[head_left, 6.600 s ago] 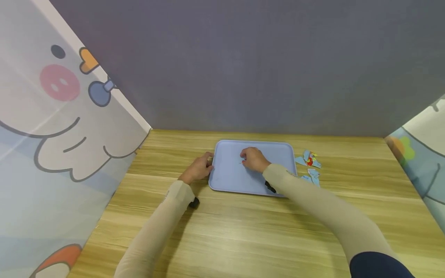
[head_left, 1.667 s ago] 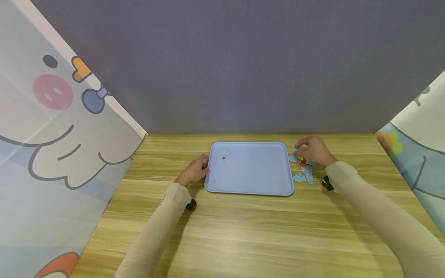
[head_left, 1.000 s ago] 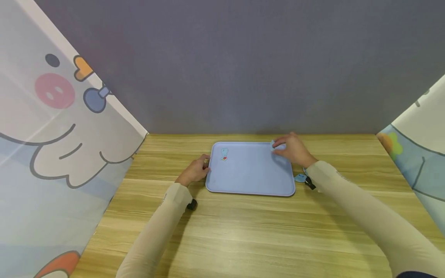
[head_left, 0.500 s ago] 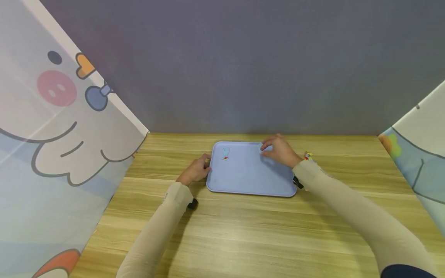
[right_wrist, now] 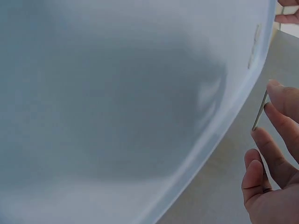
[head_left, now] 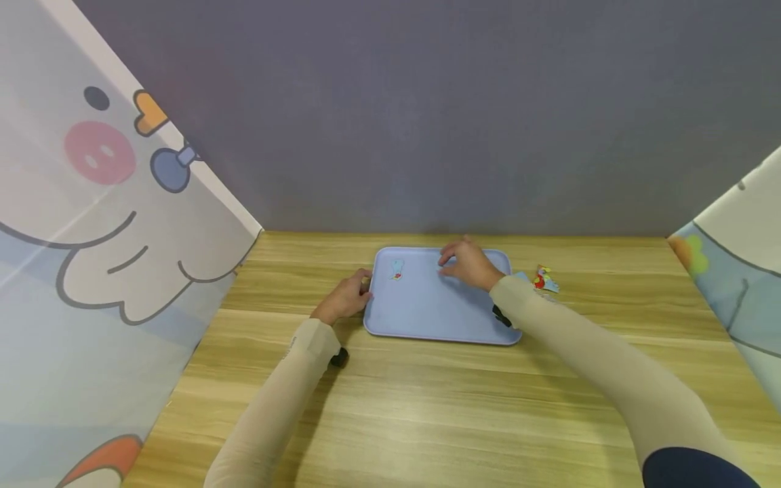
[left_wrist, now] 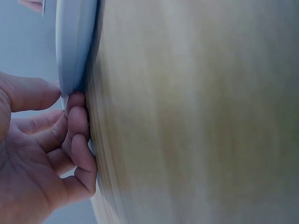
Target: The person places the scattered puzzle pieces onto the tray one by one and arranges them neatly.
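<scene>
A light-blue tray [head_left: 442, 312] lies on the wooden table. My left hand [head_left: 346, 295] grips its left edge, with the thumb [left_wrist: 39, 93] against the rim and the other fingers curled low beside it. Over the upper middle of the tray, my right hand [head_left: 468, 264] pinches a thin flat puzzle piece [right_wrist: 260, 109], seen edge-on in the right wrist view; its printed face is hidden there. Another puzzle piece [head_left: 397, 269], pale blue with a bit of red and yellow, lies flat in the tray's upper left.
Several more puzzle pieces [head_left: 545, 279] lie on the table right of the tray, partly hidden by my right sleeve [head_left: 549, 318]. A grey partition [head_left: 451, 122] rises along the table's back edge. A cartoon-printed panel [head_left: 122, 224] stands at the left.
The first puzzle piece went into the tray's upper left. My right hand then picked another from the pile on the right and carried it left over the tray. My left hand stayed.
</scene>
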`<action>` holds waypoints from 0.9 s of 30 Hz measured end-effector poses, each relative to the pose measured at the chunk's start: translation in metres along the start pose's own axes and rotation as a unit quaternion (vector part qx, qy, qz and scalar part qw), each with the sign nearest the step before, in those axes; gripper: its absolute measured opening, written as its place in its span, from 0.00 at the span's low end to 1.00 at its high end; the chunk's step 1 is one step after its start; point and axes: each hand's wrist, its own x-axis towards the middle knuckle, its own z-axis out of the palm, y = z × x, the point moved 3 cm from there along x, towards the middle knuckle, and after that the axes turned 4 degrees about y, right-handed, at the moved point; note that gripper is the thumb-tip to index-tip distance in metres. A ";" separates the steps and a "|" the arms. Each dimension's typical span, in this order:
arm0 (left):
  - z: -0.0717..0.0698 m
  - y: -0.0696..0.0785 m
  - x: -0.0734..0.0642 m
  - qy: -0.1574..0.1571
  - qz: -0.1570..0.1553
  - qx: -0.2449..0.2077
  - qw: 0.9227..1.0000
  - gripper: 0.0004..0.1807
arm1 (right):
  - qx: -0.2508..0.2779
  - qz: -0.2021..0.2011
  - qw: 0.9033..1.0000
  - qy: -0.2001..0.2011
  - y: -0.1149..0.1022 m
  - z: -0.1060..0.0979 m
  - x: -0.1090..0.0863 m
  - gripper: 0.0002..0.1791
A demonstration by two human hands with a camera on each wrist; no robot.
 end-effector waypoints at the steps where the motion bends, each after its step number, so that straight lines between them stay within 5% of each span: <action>1: 0.000 0.001 0.000 -0.001 0.000 -0.001 1.000 0.25 | 0.000 0.002 1.000 -0.003 -0.001 0.003 0.001 0.08; 16: 0.002 0.000 0.001 -0.005 -0.014 -0.007 1.000 0.25 | -0.012 -0.001 1.000 -0.026 -0.011 0.043 0.022 0.07; 27: -0.001 0.003 0.002 -0.001 -0.001 0.023 1.000 0.24 | 0.000 0.047 0.998 -0.037 -0.017 0.060 0.032 0.06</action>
